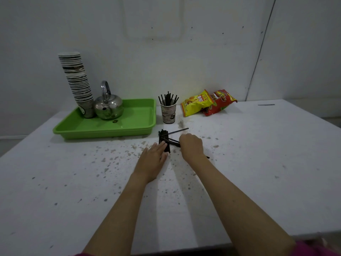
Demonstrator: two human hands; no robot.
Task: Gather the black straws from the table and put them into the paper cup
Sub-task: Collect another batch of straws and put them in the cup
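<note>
My right hand (191, 145) covers the near part of the black straws (164, 140), so my fingers' grip there is hidden. My left hand's (154, 159) fingertips overlap the pile. The paper cup's (168, 114) print is too small to read.

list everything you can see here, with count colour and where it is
table: one, white with grey specks, fills the foreground
loose straws: a small pile, black, mid-table under both hands
paper cup: one, patterned, right of the tray, already holding black straws
tray: one, green, back left
kettle: one, shiny metal, in the tray
cup stack: one tall stack, white and brown, in the tray, left of the kettle
snack bags: two, yellow and red, back right of the cup
left hand: fingers flat on the pile
right hand: curled round some straws
</note>
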